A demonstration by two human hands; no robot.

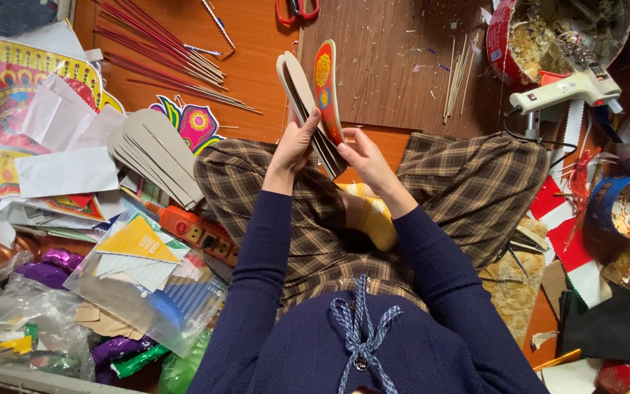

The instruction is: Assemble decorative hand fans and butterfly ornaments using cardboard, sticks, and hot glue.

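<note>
Seated cross-legged on the floor, a person raises a fanned stack of curved cardboard cutouts [308, 102] above their lap. The left hand [294, 142] grips the stack; the right hand [362, 157] pinches its lower edge. Beyond lie red sticks [162, 51] and a glue gun [570, 89].

The left hand [294, 142] and right hand [362, 157] are gripping a fanned stack of curved cardboard cutouts [313, 102]. One red patterned piece is facing right. A white glue gun [566, 89] is lying nearby.
</note>
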